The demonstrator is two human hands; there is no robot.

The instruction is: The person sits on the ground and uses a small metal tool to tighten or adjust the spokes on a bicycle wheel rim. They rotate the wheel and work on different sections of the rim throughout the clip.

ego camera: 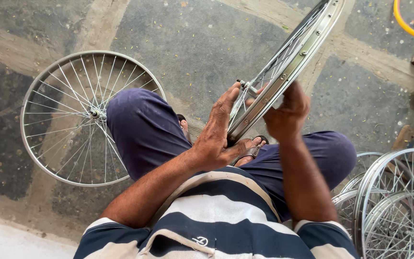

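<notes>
While the right hand [286, 112] grips the upright wheel rim [283, 64], left hand [216, 139] fingers lie open against the spokes, seemingly near the hub; keep the rim steady.

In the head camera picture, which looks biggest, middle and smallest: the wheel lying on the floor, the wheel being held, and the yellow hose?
1. Floor wheel and held wheel: unsure which is bigger. The held one is edge-on, closer to the camera and cut off at the top.
2. Yellow hose: smallest, though only a short curve shows.
</notes>
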